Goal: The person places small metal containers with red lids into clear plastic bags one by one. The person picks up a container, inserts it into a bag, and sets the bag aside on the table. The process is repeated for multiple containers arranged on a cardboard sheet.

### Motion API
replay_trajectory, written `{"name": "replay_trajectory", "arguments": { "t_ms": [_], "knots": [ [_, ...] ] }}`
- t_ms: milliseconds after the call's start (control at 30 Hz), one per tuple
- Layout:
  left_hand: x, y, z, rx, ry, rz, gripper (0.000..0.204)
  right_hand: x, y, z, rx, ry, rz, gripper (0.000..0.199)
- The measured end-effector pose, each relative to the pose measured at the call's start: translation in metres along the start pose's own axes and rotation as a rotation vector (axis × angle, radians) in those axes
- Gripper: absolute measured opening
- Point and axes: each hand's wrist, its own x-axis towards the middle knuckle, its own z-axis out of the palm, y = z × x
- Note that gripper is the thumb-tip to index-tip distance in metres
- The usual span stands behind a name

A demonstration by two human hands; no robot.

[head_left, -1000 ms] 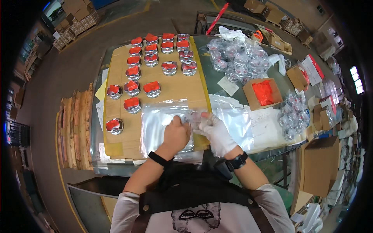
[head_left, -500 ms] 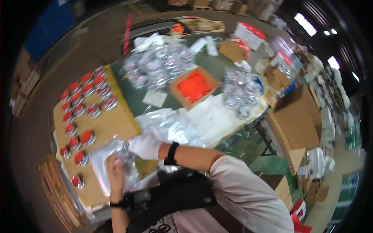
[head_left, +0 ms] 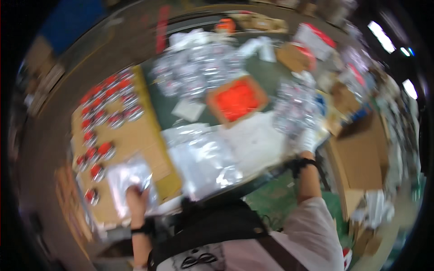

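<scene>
Cluttered table, hands apart

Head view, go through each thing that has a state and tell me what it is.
Left hand: bare, pressing on the clear bag.
Clear bag: flat on brown cardboard.
Right hand: white-gloved, reaching at the pile of clear packets.
Orange-filled box: open.
Large cardboard box: open.

1. Lighting: bright, even; ceiling lights glow upper right.
2. Blur: heavy motion smear throughout.
3. Glare: clear plastic bags shine.
4. Edges: fisheye bending, black vignette.
</scene>
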Motion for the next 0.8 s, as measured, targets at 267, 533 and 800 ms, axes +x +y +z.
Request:
{"name": "replay_trajectory", "arguments": {
  "t_ms": [267,533,800],
  "knots": [
    [-0.007,0.025,-0.039,-0.628,0.018,-0.064,0.017,-0.141,-0.375,-0.104,1.232,-0.779,-0.608,0.05],
    [-0.034,-0.018,-0.103,-1.043,0.073,-0.143,0.019,-0.211,-0.534,-0.171,1.33,-1.269,-0.648,0.017],
    [-0.063,-0.111,-0.189,-1.217,0.54,-0.4,0.014,-0.17,-0.644,-0.148,0.962,-0.33,-0.976,0.019]
  ]
}}
